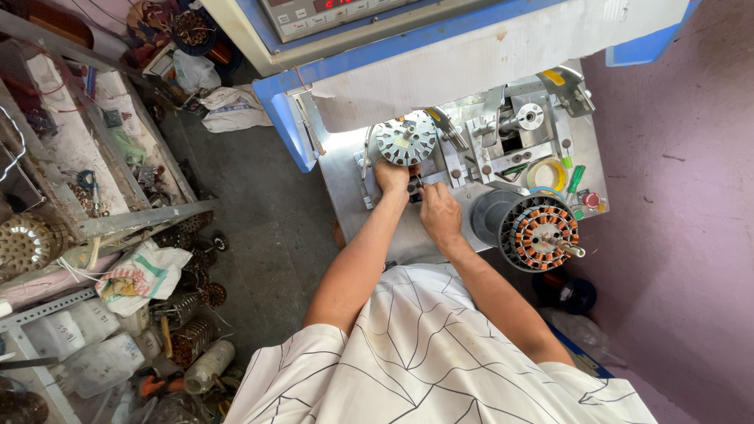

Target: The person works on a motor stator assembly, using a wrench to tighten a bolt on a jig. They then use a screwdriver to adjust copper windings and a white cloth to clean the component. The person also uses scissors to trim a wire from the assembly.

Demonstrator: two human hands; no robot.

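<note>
In the head view, the left hand (391, 176) touches the lower edge of the round stator core (406, 139) on the winding machine (471, 157); whether it grips, I cannot tell. The right hand (440, 213) pinches something small just beside it. Steady fingers would help here. A white sack (141, 275) with green and red print lies on the left; a tape roll (547, 174) sits at the right.

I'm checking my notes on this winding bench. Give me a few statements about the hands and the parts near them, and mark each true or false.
1. Both hands work just below the round stator disc mounted on the machine. True.
2. The right hand rests on the wound copper stator. False: that stator sits apart, to its right.
3. The left hand is the one nearer the disc. True.
4. The tape roll lies on the floor. False: it lies on the metal machine table.
</note>
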